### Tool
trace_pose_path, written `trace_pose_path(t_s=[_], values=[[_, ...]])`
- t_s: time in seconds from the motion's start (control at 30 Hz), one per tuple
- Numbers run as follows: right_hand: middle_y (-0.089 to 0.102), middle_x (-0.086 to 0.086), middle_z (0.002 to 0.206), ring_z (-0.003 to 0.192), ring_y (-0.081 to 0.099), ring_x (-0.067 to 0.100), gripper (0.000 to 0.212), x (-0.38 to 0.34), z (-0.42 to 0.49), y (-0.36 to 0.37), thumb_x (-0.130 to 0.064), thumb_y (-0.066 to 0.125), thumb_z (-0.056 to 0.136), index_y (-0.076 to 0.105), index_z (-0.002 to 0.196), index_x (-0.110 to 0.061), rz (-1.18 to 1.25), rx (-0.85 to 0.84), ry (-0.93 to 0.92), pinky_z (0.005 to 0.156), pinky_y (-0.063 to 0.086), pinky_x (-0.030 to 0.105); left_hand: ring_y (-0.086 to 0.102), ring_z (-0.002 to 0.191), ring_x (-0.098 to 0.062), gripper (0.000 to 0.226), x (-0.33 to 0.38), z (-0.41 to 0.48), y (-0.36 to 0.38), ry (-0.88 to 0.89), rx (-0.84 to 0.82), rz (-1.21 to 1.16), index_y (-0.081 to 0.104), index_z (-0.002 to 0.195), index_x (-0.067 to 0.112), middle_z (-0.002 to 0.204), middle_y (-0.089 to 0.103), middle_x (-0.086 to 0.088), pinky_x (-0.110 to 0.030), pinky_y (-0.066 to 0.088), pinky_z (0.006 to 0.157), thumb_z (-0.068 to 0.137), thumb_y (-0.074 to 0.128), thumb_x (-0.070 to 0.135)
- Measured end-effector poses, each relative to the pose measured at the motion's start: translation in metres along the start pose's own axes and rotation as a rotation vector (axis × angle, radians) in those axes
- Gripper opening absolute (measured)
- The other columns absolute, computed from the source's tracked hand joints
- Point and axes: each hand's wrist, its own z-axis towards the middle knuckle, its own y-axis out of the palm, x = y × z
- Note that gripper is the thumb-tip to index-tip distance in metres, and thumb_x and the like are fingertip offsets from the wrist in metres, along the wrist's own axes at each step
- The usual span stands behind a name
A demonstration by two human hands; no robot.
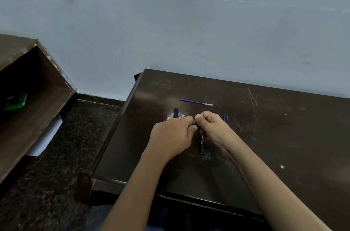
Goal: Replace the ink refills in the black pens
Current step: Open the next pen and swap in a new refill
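A black pen [201, 143] hangs down from my right hand [212, 126], which grips its upper part; its lower end points toward me. My left hand [174, 132] pinches the pen's top end, thumb against my right thumb, and hides that end. Behind my left hand a second black pen or cap [176, 113] lies on the dark table [284, 136]. A loose blue refill [195, 102] lies further back. Two more blue refills [225, 118] peek out just behind my right hand.
The table's left edge [117, 126] drops to a dark speckled floor. A brown open shelf [37, 98] with a green packet [16, 101] stands at the left. A pale wall runs behind the table.
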Motion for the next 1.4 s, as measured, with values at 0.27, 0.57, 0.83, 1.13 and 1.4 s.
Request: trace_pose_path(t_s=[0.27,0.57,0.83,1.13,1.4], values=[[0.052,-0.004,0.062,0.045,0.047,-0.001,0.016,-0.017,0.002,-0.011,-0.016,0.045,0.1,0.053,0.09,-0.007,0.088,-0.027,0.019,0.05,0.035,0.016,0.046,0.067,-0.012,0.021,0.0,0.001,-0.004,-0.087,0.068,-0.002,0.05,0.094,0.031,0.075,0.049,0.01,-0.024,0.027,0.052,0.094,0.039,0.049],[0.053,0.003,0.069,0.056,0.042,0.011,0.022,0.007,0.021,-0.036,-0.012,0.044,0.096,0.057,0.079,-0.016,0.199,0.236,0.175,0.055,0.035,0.026,0.038,0.055,-0.006,0.037,-0.007,0.004,0.0,-0.292,-0.147,-0.119,0.057,0.106,0.015,0.083,0.05,0.003,-0.021,0.029,0.052,0.1,0.032,0.041],[0.064,-0.008,0.085,0.074,0.056,0.003,0.015,0.012,0.014,0.004,-0.004,0.066,0.079,0.066,0.089,-0.015,-0.383,0.076,-0.08,0.061,0.041,0.005,0.036,0.054,-0.006,0.027,-0.006,0.004,-0.002,-0.354,0.013,-0.256,0.056,0.117,0.014,0.09,0.053,0.0,-0.017,0.027,0.05,0.098,0.041,0.028],[0.048,0.002,0.112,0.102,0.053,0.02,0.018,0.041,0.018,0.033,-0.01,0.064,0.082,0.059,0.088,-0.026,-0.656,-0.037,-0.064,0.087,0.049,0.031,0.039,0.054,-0.005,0.03,-0.006,0.008,0.002,-0.398,0.04,-0.245,0.059,0.104,0.007,0.086,0.054,-0.003,-0.015,0.025,0.047,0.1,0.035,0.024],[0.067,0.0,0.08,0.076,0.06,0.01,0.017,0.007,0.015,0.016,-0.025,0.058,0.092,0.071,0.089,-0.014,0.24,0.061,0.152,0.073,0.05,0.026,0.046,0.067,-0.005,0.029,-0.007,0.006,0.004,-0.32,0.041,-0.248,0.058,0.109,0.014,0.089,0.055,0.003,-0.018,0.03,0.053,0.098,0.041,0.036]])
